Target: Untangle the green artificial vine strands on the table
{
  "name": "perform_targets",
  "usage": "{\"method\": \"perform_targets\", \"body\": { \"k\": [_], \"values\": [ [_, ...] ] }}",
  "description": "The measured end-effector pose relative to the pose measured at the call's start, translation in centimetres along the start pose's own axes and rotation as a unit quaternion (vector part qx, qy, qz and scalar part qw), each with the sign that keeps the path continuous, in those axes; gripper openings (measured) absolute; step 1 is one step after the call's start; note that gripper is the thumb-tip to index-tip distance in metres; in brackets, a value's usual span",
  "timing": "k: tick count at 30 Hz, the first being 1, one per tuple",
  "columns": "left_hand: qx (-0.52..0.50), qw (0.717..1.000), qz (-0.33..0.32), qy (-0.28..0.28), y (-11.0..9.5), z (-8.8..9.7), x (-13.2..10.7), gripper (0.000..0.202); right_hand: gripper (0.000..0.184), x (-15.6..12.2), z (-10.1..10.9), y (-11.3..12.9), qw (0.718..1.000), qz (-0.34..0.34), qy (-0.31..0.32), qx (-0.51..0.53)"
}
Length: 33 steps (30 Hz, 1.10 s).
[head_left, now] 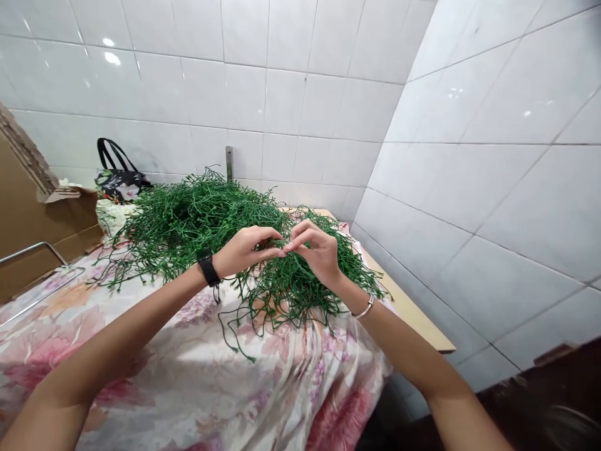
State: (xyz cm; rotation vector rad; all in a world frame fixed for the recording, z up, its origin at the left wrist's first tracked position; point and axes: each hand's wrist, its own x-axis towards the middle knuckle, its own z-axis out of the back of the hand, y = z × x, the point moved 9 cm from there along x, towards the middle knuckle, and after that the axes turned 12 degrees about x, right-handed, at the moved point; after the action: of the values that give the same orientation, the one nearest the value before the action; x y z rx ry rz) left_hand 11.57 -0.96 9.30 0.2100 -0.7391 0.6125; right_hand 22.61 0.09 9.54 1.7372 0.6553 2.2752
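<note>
A large heap of thin green artificial stems (197, 219) lies on a table covered by a floral cloth (188, 376). My left hand (244, 249), with a black watch on its wrist, and my right hand (317, 250), with a thin bracelet, meet fingertip to fingertip above the near edge of the heap. Both hands pinch a thin green stem (283, 248) between thumb and fingers. Loose strands trail down over the cloth below my hands.
A black floral bag (119, 178) stands at the back left against the tiled wall. A cardboard box (32, 200) and a metal rail (42, 275) are at the left. The bare wooden table edge (413, 313) runs along the tiled right wall.
</note>
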Motion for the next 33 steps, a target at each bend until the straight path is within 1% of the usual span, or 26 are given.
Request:
{"method": "perform_targets", "body": {
  "k": [2,5,8,11,15,17,19,23,26,30,33],
  "values": [
    [0.030,0.999,0.005,-0.017,0.2,0.2,-0.6,0.024,0.008,0.0,-0.4,0.2,1.000,0.012,0.026,-0.006],
    [0.061,0.996,-0.003,-0.061,0.4,0.9,-1.7,0.021,0.010,-0.1,-1.1,0.4,0.998,0.014,0.056,-0.013],
    [0.082,0.992,0.010,-0.093,1.1,1.2,-2.5,0.016,0.011,-0.3,-2.2,0.1,0.995,-0.013,0.094,-0.001],
    [0.114,0.987,0.031,-0.113,1.7,1.3,-2.9,0.014,0.013,-0.6,-3.2,-0.4,0.991,-0.041,0.127,-0.021],
    [0.161,0.981,0.025,-0.109,1.3,0.7,-2.9,0.014,0.008,-0.9,-3.6,-0.9,0.988,-0.053,0.132,-0.059],
    [0.176,0.979,0.017,-0.103,1.0,0.4,-2.9,0.015,0.007,-0.9,-3.4,-1.2,0.988,-0.063,0.120,-0.073],
    [0.181,0.977,0.019,-0.109,0.8,0.3,-3.0,0.018,0.007,-0.9,-3.1,-1.4,0.988,-0.075,0.101,-0.084],
    [0.155,0.978,0.047,-0.132,1.1,0.5,-3.2,0.018,0.009,-1.0,-2.9,-1.5,0.989,-0.086,0.086,-0.089],
    [0.120,0.981,0.069,-0.133,1.4,0.4,-3.3,0.015,0.010,-1.1,-3.0,-1.5,0.989,-0.083,0.082,-0.093],
    [0.069,0.984,0.099,-0.130,1.8,0.1,-3.5,0.009,0.011,-0.9,-2.5,-1.0,0.991,-0.050,0.065,-0.104],
    [0.009,0.989,0.105,-0.107,2.2,-0.7,-3.6,0.008,0.012,-0.7,-2.4,-0.6,0.987,-0.015,0.077,-0.138]
  ]
}}
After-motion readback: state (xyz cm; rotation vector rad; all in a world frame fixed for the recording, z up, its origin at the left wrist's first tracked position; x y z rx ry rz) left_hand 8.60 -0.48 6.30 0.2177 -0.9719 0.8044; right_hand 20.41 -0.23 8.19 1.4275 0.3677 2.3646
